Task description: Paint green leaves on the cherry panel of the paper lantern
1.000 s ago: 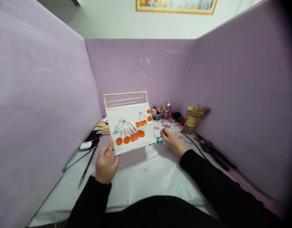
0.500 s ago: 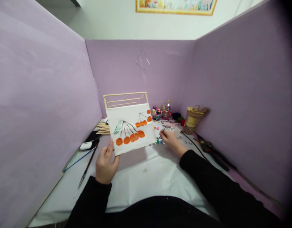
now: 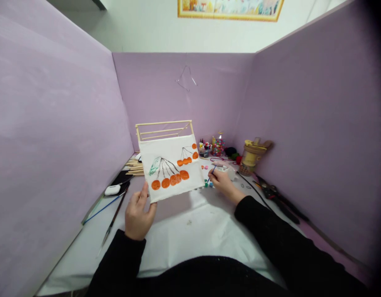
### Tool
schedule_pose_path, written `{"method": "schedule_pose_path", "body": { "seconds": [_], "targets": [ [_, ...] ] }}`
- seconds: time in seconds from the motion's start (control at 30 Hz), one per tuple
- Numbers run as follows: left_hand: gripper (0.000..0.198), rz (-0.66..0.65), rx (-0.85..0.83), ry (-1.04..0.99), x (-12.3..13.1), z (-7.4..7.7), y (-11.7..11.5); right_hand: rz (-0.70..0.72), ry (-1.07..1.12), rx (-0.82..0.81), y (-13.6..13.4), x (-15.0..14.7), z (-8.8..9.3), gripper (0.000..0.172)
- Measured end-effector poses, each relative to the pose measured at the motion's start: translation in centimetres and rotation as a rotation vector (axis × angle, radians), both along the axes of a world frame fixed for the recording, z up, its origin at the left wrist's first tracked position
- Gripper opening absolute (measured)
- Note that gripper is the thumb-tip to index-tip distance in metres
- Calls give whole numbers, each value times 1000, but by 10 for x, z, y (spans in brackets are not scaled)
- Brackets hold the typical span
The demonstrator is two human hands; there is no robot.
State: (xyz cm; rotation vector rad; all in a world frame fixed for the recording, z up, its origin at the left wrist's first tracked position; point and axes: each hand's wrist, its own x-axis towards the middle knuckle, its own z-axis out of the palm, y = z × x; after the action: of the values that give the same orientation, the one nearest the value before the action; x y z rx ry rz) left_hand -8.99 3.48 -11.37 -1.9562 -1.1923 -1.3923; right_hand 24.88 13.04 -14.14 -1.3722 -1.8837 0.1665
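Observation:
My left hand grips the lower left corner of a white painted panel on a frame of thin wooden sticks, holding it tilted above the table. Orange round fruits, dark stems and a green leaf are painted on the panel. My right hand is closed around a thin blue paintbrush, its tip pointing down by small green and blue paint dabs. The brush is just right of the panel and apart from it.
Paintbrushes, a white earbud case and wooden sticks lie at left. Behind are a jar of colourful balls and paint bottles. Pliers and a yellow pot stand near the right wall.
Almost nothing differs. Both hands, the panel and the paintbrush keep nearly the same positions, with only a very slight shift of the whole view.

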Motion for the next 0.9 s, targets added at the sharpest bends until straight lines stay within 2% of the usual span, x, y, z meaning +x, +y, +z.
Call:
{"method": "schedule_pose_path", "body": {
  "seconds": [0.9],
  "targets": [
    [59, 4, -23, -3, 0, 0, 0, 3, 17, -11, 0, 0, 0, 20]
  ]
}}
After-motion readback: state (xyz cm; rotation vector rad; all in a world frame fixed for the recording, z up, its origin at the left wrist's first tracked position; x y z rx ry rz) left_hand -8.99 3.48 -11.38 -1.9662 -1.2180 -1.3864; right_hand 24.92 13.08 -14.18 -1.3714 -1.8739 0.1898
